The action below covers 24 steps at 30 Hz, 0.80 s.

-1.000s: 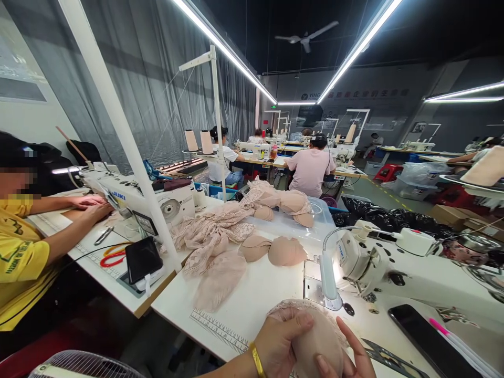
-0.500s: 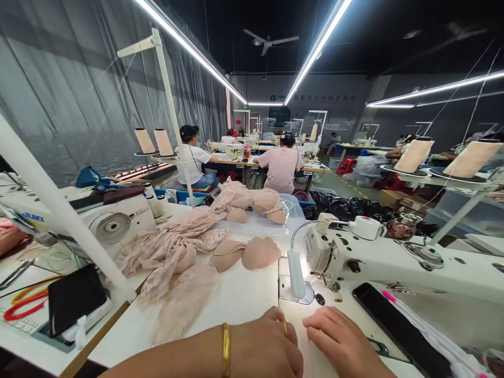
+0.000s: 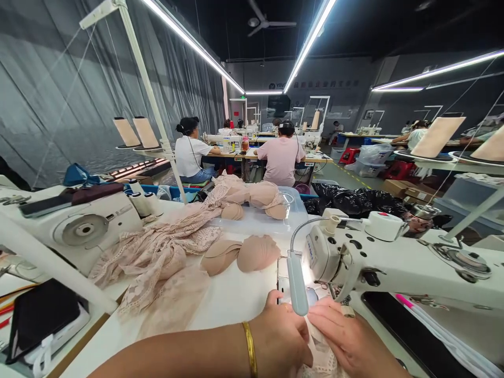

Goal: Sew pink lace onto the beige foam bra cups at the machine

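My left hand (image 3: 284, 326), with a gold bangle on the wrist, is at the front of a white sewing machine (image 3: 394, 257), its fingers curled down at the edge of some pale lace fabric (image 3: 322, 349). Across from it, my right hand (image 3: 348, 333) has its fingers together and bent over the same lace, close to the needle area. Part of the lace is hidden under both hands. A small grey lamp (image 3: 297, 286) on a bendable neck hangs just over the fingertips and covers part of the needle plate.
Beige bra cups (image 3: 258, 253) and a heap of lace garments (image 3: 169, 252) lie left of the machine. Behind them is a clear plastic tub (image 3: 293, 210). A black phone (image 3: 409, 325) lies at right. A white thread-stand pole (image 3: 147, 94) rises at left. Two co-workers sit ahead.
Both hands have moved forward to the needle area, and lace now shows between them. The view has shifted, so the machine and lamp look nearer.
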Each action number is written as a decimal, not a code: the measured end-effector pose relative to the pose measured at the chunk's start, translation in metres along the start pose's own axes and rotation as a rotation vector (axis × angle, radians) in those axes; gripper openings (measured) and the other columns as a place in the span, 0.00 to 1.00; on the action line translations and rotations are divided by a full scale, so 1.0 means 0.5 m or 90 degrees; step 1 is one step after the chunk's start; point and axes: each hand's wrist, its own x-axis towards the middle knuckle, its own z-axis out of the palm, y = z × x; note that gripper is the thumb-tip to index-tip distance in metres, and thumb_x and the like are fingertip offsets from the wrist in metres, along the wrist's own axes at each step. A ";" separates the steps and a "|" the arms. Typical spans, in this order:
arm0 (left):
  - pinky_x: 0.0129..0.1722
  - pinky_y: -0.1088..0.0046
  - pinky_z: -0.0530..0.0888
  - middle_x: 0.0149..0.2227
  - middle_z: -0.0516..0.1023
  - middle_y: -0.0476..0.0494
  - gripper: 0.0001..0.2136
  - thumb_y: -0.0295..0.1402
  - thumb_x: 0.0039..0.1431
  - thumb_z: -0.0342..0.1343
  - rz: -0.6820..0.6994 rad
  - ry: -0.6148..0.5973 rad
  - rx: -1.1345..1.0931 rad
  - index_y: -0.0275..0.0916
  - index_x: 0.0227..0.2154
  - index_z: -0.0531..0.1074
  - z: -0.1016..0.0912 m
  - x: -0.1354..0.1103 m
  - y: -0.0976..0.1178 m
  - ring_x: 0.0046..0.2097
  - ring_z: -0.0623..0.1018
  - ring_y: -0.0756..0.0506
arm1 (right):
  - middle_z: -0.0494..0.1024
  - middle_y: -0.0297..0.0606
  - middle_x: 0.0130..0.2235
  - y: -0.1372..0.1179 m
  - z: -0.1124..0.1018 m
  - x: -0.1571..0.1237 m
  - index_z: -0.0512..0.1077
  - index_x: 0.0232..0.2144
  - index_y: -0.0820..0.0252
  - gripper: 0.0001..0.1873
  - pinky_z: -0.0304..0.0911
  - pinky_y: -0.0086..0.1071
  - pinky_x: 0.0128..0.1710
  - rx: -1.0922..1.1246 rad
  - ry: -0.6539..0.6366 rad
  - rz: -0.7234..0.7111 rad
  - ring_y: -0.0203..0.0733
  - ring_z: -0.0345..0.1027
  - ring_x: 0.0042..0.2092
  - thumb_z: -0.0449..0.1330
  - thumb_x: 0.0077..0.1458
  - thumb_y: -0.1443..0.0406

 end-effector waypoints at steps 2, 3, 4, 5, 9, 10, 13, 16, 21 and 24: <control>0.59 0.43 0.50 0.35 0.79 0.40 0.09 0.43 0.51 0.65 -0.034 0.061 -0.080 0.45 0.22 0.80 0.020 0.002 -0.006 0.49 0.73 0.28 | 0.87 0.34 0.47 0.006 -0.003 0.002 0.82 0.48 0.44 0.19 0.74 0.33 0.42 -0.030 -0.048 -0.002 0.45 0.79 0.44 0.53 0.69 0.67; 0.59 0.44 0.51 0.33 0.78 0.41 0.08 0.43 0.49 0.67 -0.042 0.084 -0.112 0.46 0.23 0.81 0.027 0.005 -0.008 0.50 0.72 0.27 | 0.86 0.35 0.48 0.011 -0.002 0.000 0.82 0.50 0.43 0.19 0.74 0.33 0.42 -0.040 -0.046 0.010 0.46 0.79 0.45 0.53 0.69 0.66; 0.60 0.43 0.51 0.33 0.77 0.41 0.08 0.43 0.47 0.69 -0.050 0.102 -0.135 0.46 0.23 0.81 0.031 0.007 -0.008 0.51 0.71 0.26 | 0.86 0.35 0.49 0.018 0.001 -0.004 0.81 0.52 0.42 0.20 0.74 0.33 0.41 -0.048 -0.045 0.020 0.46 0.80 0.45 0.53 0.69 0.66; 0.60 0.43 0.50 0.33 0.77 0.41 0.08 0.43 0.47 0.70 -0.058 0.112 -0.151 0.46 0.23 0.81 0.033 0.010 -0.006 0.52 0.71 0.26 | 0.86 0.34 0.50 0.025 0.005 -0.009 0.80 0.54 0.41 0.21 0.75 0.33 0.41 -0.056 -0.048 0.027 0.46 0.80 0.46 0.53 0.69 0.66; 0.63 0.41 0.45 0.34 0.77 0.41 0.05 0.40 0.49 0.68 -0.091 0.124 -0.177 0.46 0.24 0.82 0.028 0.014 0.015 0.53 0.72 0.26 | 0.86 0.35 0.52 0.051 0.021 -0.029 0.77 0.59 0.41 0.23 0.77 0.33 0.40 -0.122 -0.055 0.033 0.47 0.82 0.47 0.54 0.69 0.66; 0.63 0.41 0.44 0.35 0.77 0.41 0.05 0.39 0.49 0.68 -0.099 0.120 -0.179 0.46 0.25 0.83 0.027 0.015 0.020 0.54 0.72 0.25 | 0.86 0.36 0.52 0.055 0.023 -0.033 0.77 0.60 0.42 0.23 0.78 0.33 0.40 -0.146 -0.058 0.030 0.48 0.82 0.48 0.54 0.69 0.66; 0.65 0.42 0.43 0.36 0.77 0.39 0.06 0.39 0.49 0.69 -0.114 0.128 -0.201 0.45 0.24 0.83 0.032 0.017 0.022 0.58 0.69 0.22 | 0.86 0.37 0.52 0.061 0.026 -0.038 0.76 0.61 0.44 0.23 0.79 0.34 0.41 -0.211 -0.068 0.009 0.49 0.83 0.50 0.54 0.70 0.65; 0.66 0.45 0.49 0.36 0.76 0.40 0.10 0.43 0.44 0.74 -0.102 0.142 -0.262 0.44 0.22 0.82 0.043 0.020 0.005 0.61 0.68 0.21 | 0.86 0.35 0.54 0.056 0.020 -0.034 0.77 0.60 0.46 0.21 0.80 0.34 0.42 -0.234 -0.063 -0.011 0.49 0.83 0.51 0.54 0.70 0.65; 0.63 0.51 0.57 0.35 0.76 0.41 0.09 0.40 0.40 0.75 -0.120 0.119 -0.307 0.46 0.23 0.82 0.049 0.017 -0.016 0.63 0.66 0.23 | 0.85 0.34 0.54 0.048 0.011 -0.024 0.78 0.57 0.46 0.20 0.79 0.30 0.41 -0.214 -0.070 -0.005 0.43 0.84 0.45 0.53 0.70 0.66; 0.63 0.52 0.56 0.34 0.76 0.42 0.09 0.37 0.38 0.75 -0.135 0.132 -0.375 0.46 0.23 0.82 0.045 0.012 -0.012 0.60 0.69 0.24 | 0.86 0.36 0.52 0.050 0.013 -0.022 0.79 0.56 0.47 0.21 0.78 0.30 0.39 -0.222 -0.054 -0.017 0.44 0.84 0.43 0.54 0.67 0.67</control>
